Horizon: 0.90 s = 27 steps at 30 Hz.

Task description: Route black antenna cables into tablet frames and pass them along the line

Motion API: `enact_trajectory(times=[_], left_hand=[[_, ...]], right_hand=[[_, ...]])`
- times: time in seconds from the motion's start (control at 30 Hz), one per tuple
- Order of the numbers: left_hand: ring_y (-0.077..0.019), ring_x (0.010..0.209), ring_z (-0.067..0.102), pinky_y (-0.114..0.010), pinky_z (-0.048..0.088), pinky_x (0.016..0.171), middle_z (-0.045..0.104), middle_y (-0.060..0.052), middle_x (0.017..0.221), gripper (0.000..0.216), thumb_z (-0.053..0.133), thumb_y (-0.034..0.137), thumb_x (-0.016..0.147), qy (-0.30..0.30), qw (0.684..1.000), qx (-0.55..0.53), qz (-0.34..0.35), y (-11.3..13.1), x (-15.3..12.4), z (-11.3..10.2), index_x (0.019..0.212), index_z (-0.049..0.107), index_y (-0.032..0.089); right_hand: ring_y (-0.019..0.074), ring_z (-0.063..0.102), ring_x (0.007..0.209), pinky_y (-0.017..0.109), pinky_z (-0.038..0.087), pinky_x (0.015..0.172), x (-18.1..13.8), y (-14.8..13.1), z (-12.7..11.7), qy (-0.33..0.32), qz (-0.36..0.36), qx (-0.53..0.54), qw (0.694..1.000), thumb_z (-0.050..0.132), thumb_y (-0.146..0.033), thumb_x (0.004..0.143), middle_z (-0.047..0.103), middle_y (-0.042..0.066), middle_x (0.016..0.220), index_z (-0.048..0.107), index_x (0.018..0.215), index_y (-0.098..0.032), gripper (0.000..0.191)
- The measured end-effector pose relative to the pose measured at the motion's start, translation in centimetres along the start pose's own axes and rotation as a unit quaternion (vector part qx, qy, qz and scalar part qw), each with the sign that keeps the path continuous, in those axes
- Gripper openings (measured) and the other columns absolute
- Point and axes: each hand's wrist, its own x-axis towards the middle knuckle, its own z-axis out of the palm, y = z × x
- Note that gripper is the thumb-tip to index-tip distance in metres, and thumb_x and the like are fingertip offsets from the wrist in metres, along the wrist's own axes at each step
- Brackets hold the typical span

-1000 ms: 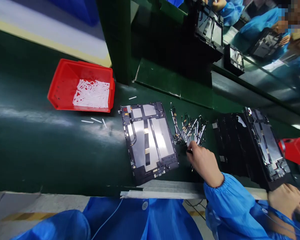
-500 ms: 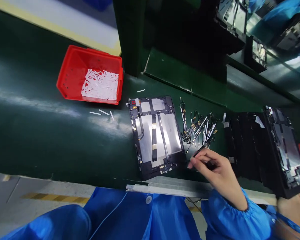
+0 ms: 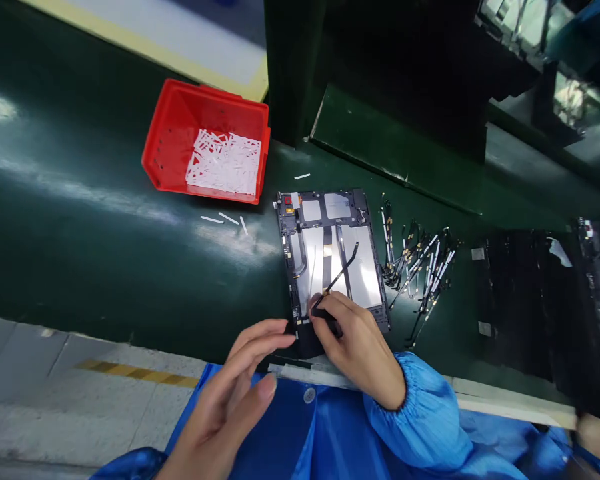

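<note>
An opened tablet back (image 3: 365,267) with silver plates and black flex strips lies on the dark green belt (image 3: 80,253). My right hand (image 3: 360,347), in a blue sleeve, pinches the lower end of a thin black flex cable (image 3: 349,259). The cable slants up across the tablet's middle. My left hand (image 3: 235,393) reaches in from below with its fingers stretched out. Its fingertips touch the tablet's lower left corner and it holds nothing. A loose pile of the same cables (image 3: 423,267) lies just right of the tablet.
A red bin (image 3: 170,147) holding white strips (image 3: 225,163) stands at the back left, with a few loose strips (image 3: 227,219) on the belt nearby. Dark tablet housings (image 3: 530,293) are stacked at the right. Another person's hand (image 3: 597,437) shows at the lower right edge.
My right hand has carried a cable from the pile leftward onto the tablet. My left hand has come into view and reached the tablet's corner. The view has shifted right.
</note>
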Motion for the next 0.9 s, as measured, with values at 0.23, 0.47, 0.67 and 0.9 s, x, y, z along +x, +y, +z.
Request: enact_trajectory(times=[0.23, 0.47, 0.67, 0.9], left_hand=[[-0.0272, 0.147, 0.024, -0.044, 0.027, 0.119, 0.013, 0.012, 0.161, 0.051, 0.043, 0.046, 0.097, -0.114, 0.988, -0.016, -0.098, 0.2, 1.1, 1.6, 0.145, 0.028, 0.05], [-0.0264, 0.15, 0.014, -0.045, 0.025, 0.118, 0.007, 0.013, 0.162, 0.06, 0.044, 0.047, 0.096, -0.121, 0.988, 0.004, -0.1, 0.0, 1.1, 1.4, 0.148, 0.015, 0.052], [-0.0273, 0.149, 0.017, -0.046, 0.025, 0.118, 0.007, 0.015, 0.162, 0.057, 0.046, 0.049, 0.095, -0.125, 0.984, -0.034, -0.124, 0.6, 1.3, 1.5, 0.146, 0.02, 0.055], [-0.0247, 0.151, 0.011, -0.044, 0.02, 0.119, 0.012, 0.015, 0.162, 0.06, 0.057, 0.045, 0.09, -0.089, 0.977, -0.105, -0.162, 0.8, 1.3, 1.9, 0.143, 0.031, 0.053]], right_hand=[[0.0147, 0.059, 0.081, 0.025, 0.044, 0.071, 0.1, -0.2, 0.6, 0.012, 0.026, -0.016, 0.999, 0.048, -0.015, 0.092, 0.061, 0.002, 0.093, 0.057, 0.09, -0.02, 0.01], [0.0145, 0.061, 0.082, 0.025, 0.044, 0.071, -0.1, -0.2, 0.8, 0.018, 0.027, -0.017, 0.999, 0.049, -0.017, 0.093, 0.062, 0.002, 0.096, 0.058, 0.095, -0.02, 0.01], [0.0125, 0.06, 0.08, 0.023, 0.044, 0.069, 0.0, -0.3, 0.5, 0.005, 0.018, -0.013, 1.0, 0.05, -0.018, 0.093, 0.061, 0.0, 0.095, 0.059, 0.094, -0.021, 0.009], [0.0109, 0.059, 0.078, 0.022, 0.043, 0.066, 0.1, -0.5, 0.3, -0.01, 0.028, -0.012, 0.999, 0.05, -0.018, 0.094, 0.06, -0.001, 0.096, 0.059, 0.097, -0.022, 0.011]])
